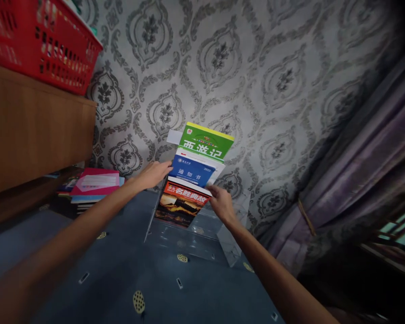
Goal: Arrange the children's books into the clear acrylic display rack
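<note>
A clear acrylic rack (234,243) holds books in stepped rows, their covers facing me. At the back stands a green book (205,141) with a yellow top edge. In front of it is a blue booklet (192,172) with white writing, and lowest is a book with a red and dark landscape cover (177,204). My left hand (155,174) has its fingertips closed at the blue booklet's left edge. My right hand (222,202) pinches near the same booklet's lower right corner, just above the landscape book. Its exact grip is partly hidden.
A pile of books and papers with a pink one (97,180) on top lies at the left. Above it, a red plastic basket (60,49) sits on a wooden cabinet (37,130). Patterned wallpaper is behind the rack; a tied curtain (310,211) hangs at the right.
</note>
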Action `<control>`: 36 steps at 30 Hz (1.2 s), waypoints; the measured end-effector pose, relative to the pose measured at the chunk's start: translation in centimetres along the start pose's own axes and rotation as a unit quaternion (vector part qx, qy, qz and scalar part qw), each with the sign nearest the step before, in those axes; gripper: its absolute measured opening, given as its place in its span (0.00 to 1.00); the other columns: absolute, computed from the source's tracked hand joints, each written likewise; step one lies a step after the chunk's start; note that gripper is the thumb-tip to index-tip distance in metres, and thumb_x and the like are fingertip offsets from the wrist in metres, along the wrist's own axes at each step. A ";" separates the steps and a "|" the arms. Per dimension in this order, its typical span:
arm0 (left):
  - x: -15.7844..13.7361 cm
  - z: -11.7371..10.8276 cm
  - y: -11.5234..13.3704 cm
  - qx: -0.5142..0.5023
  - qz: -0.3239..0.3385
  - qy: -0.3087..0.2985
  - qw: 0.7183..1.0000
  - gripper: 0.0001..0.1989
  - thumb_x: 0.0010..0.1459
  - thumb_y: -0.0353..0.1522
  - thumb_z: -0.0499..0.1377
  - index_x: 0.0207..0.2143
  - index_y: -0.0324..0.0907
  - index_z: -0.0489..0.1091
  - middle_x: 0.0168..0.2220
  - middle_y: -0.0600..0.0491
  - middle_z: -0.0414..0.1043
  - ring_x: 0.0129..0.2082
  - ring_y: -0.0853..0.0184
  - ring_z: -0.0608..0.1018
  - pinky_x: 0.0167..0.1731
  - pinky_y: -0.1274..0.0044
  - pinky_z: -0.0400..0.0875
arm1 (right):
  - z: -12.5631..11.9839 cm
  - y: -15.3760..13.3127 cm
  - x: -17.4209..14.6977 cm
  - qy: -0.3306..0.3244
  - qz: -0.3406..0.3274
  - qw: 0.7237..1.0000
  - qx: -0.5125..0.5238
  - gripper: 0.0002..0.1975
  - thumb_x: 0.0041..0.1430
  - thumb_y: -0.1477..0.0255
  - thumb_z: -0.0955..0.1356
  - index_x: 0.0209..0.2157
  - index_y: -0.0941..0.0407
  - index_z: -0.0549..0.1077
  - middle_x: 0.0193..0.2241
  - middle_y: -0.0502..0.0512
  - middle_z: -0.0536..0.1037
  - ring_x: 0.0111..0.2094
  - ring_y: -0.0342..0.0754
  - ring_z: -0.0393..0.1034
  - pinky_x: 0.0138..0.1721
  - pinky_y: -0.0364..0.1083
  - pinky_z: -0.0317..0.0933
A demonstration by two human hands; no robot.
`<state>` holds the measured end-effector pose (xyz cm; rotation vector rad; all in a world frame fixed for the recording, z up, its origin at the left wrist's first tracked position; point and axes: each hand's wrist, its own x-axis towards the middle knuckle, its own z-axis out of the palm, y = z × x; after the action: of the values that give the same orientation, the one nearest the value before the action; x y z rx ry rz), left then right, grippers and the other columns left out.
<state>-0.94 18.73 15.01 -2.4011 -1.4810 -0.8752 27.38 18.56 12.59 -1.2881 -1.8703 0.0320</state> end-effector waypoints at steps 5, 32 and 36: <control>-0.7 1.1 -0.6 -0.009 0.007 -0.015 1.000 0.17 0.73 0.37 0.44 0.51 0.44 0.69 0.40 0.44 0.81 0.40 0.56 0.82 0.38 0.72 0.70 | 0.4 0.6 -0.7 -0.027 -0.029 0.998 -0.041 0.15 0.46 0.73 0.64 0.31 0.53 0.82 0.29 0.55 0.85 0.34 0.56 0.79 0.31 0.45 0.64; -4.1 5.3 -0.8 -0.066 -0.016 0.043 0.997 0.24 0.69 0.27 0.44 0.65 0.39 0.55 0.63 0.38 0.66 0.60 0.54 0.73 0.53 0.65 0.73 | 2.2 2.7 -2.0 0.037 -0.037 0.998 0.024 0.15 0.52 0.60 0.66 0.34 0.53 0.80 0.33 0.58 0.84 0.36 0.61 0.77 0.40 0.56 0.71; -4.3 7.9 -0.6 -0.170 -0.004 0.059 0.984 0.34 0.64 0.24 0.46 0.71 0.40 0.43 0.73 0.38 0.47 0.72 0.55 0.55 0.67 0.62 0.59 | 2.4 2.5 -2.1 0.049 -0.021 0.998 0.037 0.15 0.51 0.60 0.67 0.34 0.53 0.80 0.32 0.57 0.84 0.37 0.60 0.78 0.40 0.55 0.72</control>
<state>0.20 19.28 6.06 -2.5169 -1.3932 -1.3440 28.01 19.14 8.64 -1.1793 -1.7942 0.0161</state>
